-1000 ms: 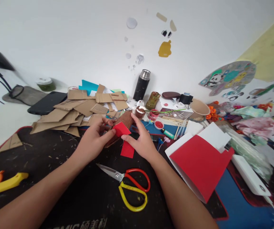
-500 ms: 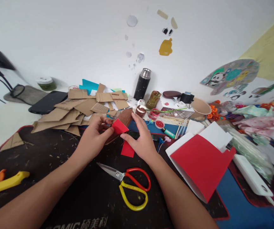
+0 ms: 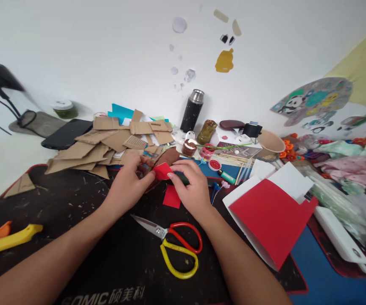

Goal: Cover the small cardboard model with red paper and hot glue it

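My left hand (image 3: 128, 184) and my right hand (image 3: 193, 187) meet over the black mat (image 3: 84, 237), both pinching a small folded red paper piece (image 3: 163, 170). Behind the red piece sits a brown felt-like shape (image 3: 169, 156) that the fingers also touch. A second small red paper rectangle (image 3: 171, 197) lies flat on the mat just under my right thumb. Both hands have their fingers curled in.
Scissors (image 3: 173, 241) with red and yellow handles lie near the front. A large red sheet (image 3: 270, 218) over white paper rests at right. Cardboard scraps (image 3: 106, 144) pile up behind, with a black flask (image 3: 193, 111), a phone (image 3: 66, 133) and a yellow tool (image 3: 7, 239) at left.
My right hand has lowered and closed over the red piece, with its fingers now curled on top. The view shifted slightly; the left hand keeps its grip.
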A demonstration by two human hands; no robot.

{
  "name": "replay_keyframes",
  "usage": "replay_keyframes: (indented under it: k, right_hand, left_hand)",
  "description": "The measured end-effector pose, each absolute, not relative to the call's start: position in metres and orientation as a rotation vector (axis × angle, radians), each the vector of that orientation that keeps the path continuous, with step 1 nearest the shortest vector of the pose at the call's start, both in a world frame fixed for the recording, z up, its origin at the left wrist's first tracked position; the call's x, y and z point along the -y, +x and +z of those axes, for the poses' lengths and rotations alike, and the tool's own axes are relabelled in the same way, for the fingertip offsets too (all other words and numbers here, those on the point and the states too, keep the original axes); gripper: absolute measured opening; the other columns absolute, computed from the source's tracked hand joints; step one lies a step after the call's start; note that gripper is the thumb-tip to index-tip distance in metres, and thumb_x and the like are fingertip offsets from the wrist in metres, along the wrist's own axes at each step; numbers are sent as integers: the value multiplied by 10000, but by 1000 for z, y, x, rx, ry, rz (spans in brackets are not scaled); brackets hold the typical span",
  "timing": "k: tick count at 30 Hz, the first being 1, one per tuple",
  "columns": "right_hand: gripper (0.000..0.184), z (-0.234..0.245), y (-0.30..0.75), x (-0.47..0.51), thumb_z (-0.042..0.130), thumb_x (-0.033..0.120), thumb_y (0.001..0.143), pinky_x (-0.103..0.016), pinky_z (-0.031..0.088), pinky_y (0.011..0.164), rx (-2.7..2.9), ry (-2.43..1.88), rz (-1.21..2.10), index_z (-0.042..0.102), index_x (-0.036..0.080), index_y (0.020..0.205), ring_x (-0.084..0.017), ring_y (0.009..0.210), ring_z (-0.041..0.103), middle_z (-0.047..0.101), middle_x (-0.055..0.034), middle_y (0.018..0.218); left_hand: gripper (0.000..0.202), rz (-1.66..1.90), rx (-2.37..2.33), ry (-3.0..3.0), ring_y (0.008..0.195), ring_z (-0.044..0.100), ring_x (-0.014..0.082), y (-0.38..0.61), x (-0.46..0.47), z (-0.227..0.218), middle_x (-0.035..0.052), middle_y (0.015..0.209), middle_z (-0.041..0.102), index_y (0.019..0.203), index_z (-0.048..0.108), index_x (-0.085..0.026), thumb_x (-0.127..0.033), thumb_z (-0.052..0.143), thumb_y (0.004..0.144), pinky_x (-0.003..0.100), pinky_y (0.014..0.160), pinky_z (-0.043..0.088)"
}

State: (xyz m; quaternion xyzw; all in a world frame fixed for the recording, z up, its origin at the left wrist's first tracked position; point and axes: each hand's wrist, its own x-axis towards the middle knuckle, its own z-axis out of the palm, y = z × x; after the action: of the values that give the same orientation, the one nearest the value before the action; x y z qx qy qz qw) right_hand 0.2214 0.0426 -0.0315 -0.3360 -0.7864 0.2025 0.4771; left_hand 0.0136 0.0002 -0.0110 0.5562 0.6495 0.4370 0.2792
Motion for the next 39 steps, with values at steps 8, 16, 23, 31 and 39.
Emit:
replay_keyframes:
  k: [8,16,23,31,39]
  right_hand:
    - [101,-30,223,-44,732,271,1111,-483,650,1065,1923,-809,506,830,294,1106,-284,1163,795,820,-88,1205]
    - [122,-30,224,-45,722,277,1111,-477,650,1066,1920,-838,505,840,298,1092,-280,1151,796,822,-84,1194]
    - [129,-31,224,-46,719,282,1115,-474,647,1057,1925,-838,504,842,301,1084,-276,1148,795,822,-77,1190]
    - [97,-33,223,-46,746,289,1088,-459,645,1019,1899,-878,517,775,288,996,-277,1100,779,796,-67,1105]
    - [145,-34,221,-45,753,252,1055,-421,626,968,1898,-890,561,673,278,937,-261,1046,744,747,-50,1058]
  left_hand:
    - [247,1173,-1787,1477,789,707,274,14,-2,-15,23,870,772,978,694,-286,-485,695,832,387,716,515]
    - [342,1098,-1760,1475,752,711,258,10,-2,-13,25,891,802,1014,716,-265,-550,730,824,379,709,525]
    - [338,1081,-1741,1471,670,661,237,12,-1,-12,-10,771,757,997,701,-273,-556,742,818,355,643,489]
    - [287,1161,-1762,1575,790,677,253,17,2,-14,30,910,764,988,702,-267,-522,718,857,380,721,525]
    - [260,1193,-1745,1576,892,697,269,18,3,-14,50,1027,767,992,694,-270,-499,716,871,411,799,540]
